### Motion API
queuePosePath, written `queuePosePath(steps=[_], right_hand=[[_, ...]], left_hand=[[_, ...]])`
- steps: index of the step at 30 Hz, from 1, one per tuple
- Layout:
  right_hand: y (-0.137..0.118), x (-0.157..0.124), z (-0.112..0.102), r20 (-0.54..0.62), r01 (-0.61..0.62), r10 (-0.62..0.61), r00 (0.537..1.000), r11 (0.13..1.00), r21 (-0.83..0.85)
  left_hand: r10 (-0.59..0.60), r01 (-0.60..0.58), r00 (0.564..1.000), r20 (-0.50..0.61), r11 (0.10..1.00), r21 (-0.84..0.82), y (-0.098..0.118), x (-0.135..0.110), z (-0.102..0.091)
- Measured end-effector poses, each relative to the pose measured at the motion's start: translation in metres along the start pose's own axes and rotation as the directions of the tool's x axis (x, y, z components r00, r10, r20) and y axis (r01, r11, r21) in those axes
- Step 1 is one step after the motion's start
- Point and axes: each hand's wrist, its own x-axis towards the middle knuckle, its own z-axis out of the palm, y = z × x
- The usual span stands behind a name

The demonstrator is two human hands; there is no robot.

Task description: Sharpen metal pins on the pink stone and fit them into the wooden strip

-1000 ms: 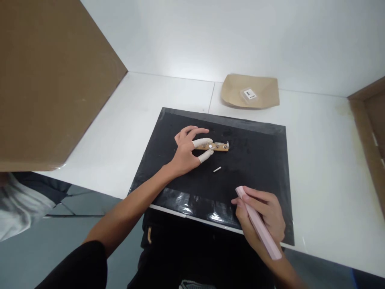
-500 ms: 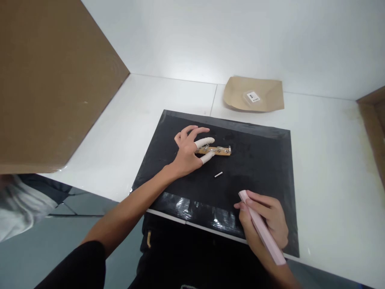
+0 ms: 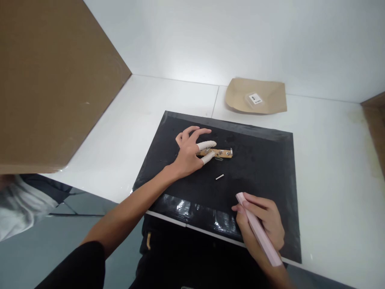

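Observation:
My left hand point(image 3: 189, 151) rests on the black mat point(image 3: 264, 168). Its thumb and forefinger wear white finger cots and pinch the left end of a small tan circuit strip point(image 3: 221, 153) with metal parts on it. The other fingers are spread above it. A tiny white cylinder point(image 3: 219, 177) lies loose on the mat just below the strip. My right hand point(image 3: 264, 222) sits near the mat's front edge, closed round a long pale pink tool point(image 3: 258, 230) held like a pen, tip pointing up-left.
A brown paper tray point(image 3: 272, 100) holding a small labelled clear packet point(image 3: 255, 98) stands on the white table behind the mat. A large cardboard panel point(image 3: 45, 80) rises at the left. Another brown edge point(image 3: 377, 120) shows at the far right.
Both hands have kept their grips. The view shifted slightly, so everything sits a little lower and rightward in the picture; the right hand with the pink tool moved slightly.

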Motion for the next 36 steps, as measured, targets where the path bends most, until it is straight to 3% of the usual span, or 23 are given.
queuePosePath(steps=[19,24,29,36], right_hand=[[-0.004,-0.004,0.003,-0.001,-0.019,0.019,1.0,0.999,0.033],[-0.006,-0.004,0.003,0.002,-0.018,0.018,1.0,0.999,0.05],[-0.005,-0.007,0.005,-0.013,-0.007,0.008,1.0,0.997,0.077],[-0.003,-0.012,0.006,-0.017,-0.003,0.005,1.0,0.995,0.1]], left_hand=[[0.18,-0.195,0.978,0.106,0.97,0.148,0.001,0.008,-0.008],[0.242,-0.286,0.943,0.229,0.942,0.178,0.003,0.021,-0.015],[0.28,-0.368,0.879,0.387,0.913,0.177,0.007,0.037,-0.02],[0.294,-0.394,0.862,0.414,0.902,0.18,0.007,0.041,-0.03]])
